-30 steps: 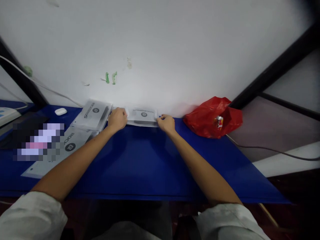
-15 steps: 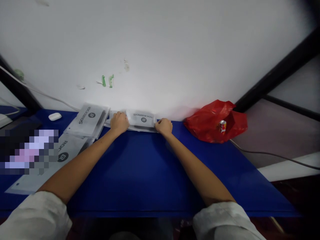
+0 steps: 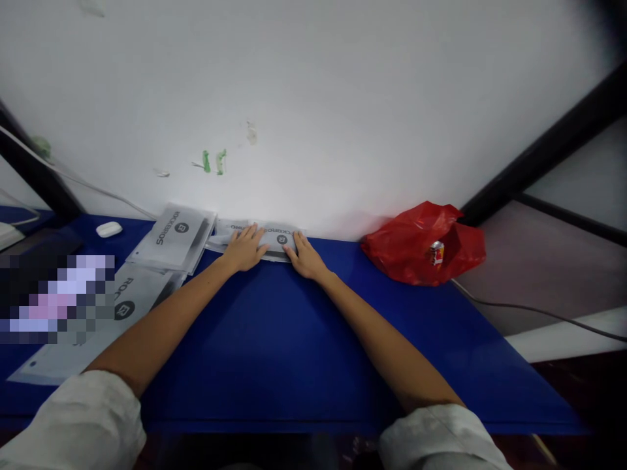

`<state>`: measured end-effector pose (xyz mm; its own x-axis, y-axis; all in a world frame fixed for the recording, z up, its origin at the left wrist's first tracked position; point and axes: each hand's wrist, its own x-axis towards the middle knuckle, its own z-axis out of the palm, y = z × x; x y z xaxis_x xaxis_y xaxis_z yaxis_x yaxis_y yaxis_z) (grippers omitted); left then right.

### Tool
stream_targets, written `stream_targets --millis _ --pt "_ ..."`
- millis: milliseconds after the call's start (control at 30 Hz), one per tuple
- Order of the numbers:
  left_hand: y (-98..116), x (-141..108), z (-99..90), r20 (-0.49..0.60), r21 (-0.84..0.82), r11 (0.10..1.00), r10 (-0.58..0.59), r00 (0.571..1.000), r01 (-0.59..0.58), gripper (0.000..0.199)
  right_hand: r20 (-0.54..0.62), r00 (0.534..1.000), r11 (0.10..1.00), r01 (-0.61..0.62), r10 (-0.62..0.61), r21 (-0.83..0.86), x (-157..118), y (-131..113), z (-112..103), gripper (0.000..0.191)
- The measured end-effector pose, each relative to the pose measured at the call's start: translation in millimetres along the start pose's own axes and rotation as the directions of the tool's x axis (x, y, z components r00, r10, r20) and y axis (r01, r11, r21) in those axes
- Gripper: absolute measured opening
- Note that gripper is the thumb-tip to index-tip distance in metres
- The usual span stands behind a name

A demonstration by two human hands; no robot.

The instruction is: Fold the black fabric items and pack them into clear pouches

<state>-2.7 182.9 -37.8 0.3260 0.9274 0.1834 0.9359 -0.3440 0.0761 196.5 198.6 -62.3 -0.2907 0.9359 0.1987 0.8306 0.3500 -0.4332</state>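
Against the wall at the back of the blue table [image 3: 294,339] lies a stack of frosted plastic bags [image 3: 275,243] printed ROCKBROS. My left hand [image 3: 245,249] rests on the left part of this stack with fingers spread out. On its right part, my right hand [image 3: 306,256] lies with the fingers stretched forward, palm down. Neither hand grips anything. Left of my left hand is another pile of ROCKBROS bags [image 3: 171,236], and a larger ROCKBROS bag [image 3: 100,326] lies nearer, partly behind my left forearm.
A crumpled red plastic bag [image 3: 411,245] with a can [image 3: 437,253] showing in it stands at the right. A white earbud case [image 3: 108,229] lies at the back left, beside a dark device with a blurred screen [image 3: 59,294]. A white cable runs along the wall [image 3: 343,117].
Both hands have let go of the stack's edges and now lie flat on it. My right hand has moved left and inward; my left hand has shifted slightly right.
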Motion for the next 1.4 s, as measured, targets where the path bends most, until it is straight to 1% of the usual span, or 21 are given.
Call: stream_targets --millis 67,167,300,433,533,633,700,767,900,967,1033,1100,1167,1400 --pt "-2.7 0.6 1.7 0.026 -0.003 1.000 -0.027 0.999 0.027 0.060 0.038 0.999 1.000 -0.026 0.026 0.000 -1.1 4.1 -0.9 0.076" --pt "-4.1 1.3 4.6 0.048 0.002 0.998 -0.055 0.997 0.055 0.065 0.072 0.996 0.996 -0.046 0.051 -0.071 -4.1 5.1 -4.3 0.077" --pt "-4.3 0.9 9.6 0.022 0.002 0.997 -0.076 0.997 0.076 0.068 0.098 0.991 0.986 -0.078 0.093 -0.147 -7.4 4.8 -8.1 0.077" --pt "-4.2 -2.3 12.1 -0.013 -0.009 0.994 -0.110 0.994 0.110 0.069 0.097 0.988 0.978 -0.100 0.120 -0.182 -8.3 7.3 -9.2 0.079" --pt "-2.7 -10.5 7.2 -0.020 -0.008 0.990 -0.143 0.990 0.143 0.068 0.070 0.986 0.971 -0.136 0.152 -0.198 -12.0 7.2 -10.7 0.080" --pt "1.0 -27.7 -4.0 -0.040 0.004 0.991 -0.134 0.990 0.134 0.066 0.006 0.990 0.973 -0.135 0.138 -0.185 -24.0 1.4 -14.3 0.077" --pt "5.2 -44.4 -12.4 -0.052 0.011 0.994 -0.104 0.993 0.105 0.064 -0.049 0.996 0.981 -0.088 0.081 -0.172 -37.6 -6.8 -17.3 0.073" --pt "10.6 -64.3 -19.0 -0.020 -0.001 0.997 -0.077 0.997 0.077 0.062 -0.070 0.997 0.987 -0.021 0.009 -0.162 -54.9 -17.8 -19.5 0.070" --pt "20.5 -107.5 -21.4 0.112 -0.095 0.993 -0.058 0.992 0.069 0.062 -0.009 0.992 0.983 0.122 -0.124 -0.140 -92.7 -40.1 -17.3 0.061" --pt "22.7 -126.8 -18.1 0.134 -0.142 0.987 -0.061 0.989 0.080 0.063 0.036 0.986 0.978 0.166 -0.162 -0.127 -108.0 -47.2 -13.4 0.057" --pt "23.1 -141.8 -13.9 0.130 -0.171 0.981 -0.065 0.989 0.087 0.063 0.081 0.983 0.978 0.173 -0.164 -0.118 -118.2 -50.6 -9.5 0.056" --pt "22.6 -151.0 -10.2 0.110 -0.177 0.980 -0.072 0.991 0.091 0.061 0.103 0.984 0.982 0.158 -0.147 -0.107 -123.0 -51.4 -6.9 0.055" --pt "22.2 -155.1 -7.8 0.086 -0.175 0.980 -0.080 0.993 0.094 0.058 0.102 0.985 0.984 0.149 -0.140 -0.095 -124.2 -50.7 -5.9 0.053" --pt "22.0 -155.4 -5.7 0.054 -0.191 0.977 -0.080 0.995 0.089 0.056 0.081 0.986 0.987 0.151 -0.147 -0.055 -122.8 -46.5 -4.6 0.051"
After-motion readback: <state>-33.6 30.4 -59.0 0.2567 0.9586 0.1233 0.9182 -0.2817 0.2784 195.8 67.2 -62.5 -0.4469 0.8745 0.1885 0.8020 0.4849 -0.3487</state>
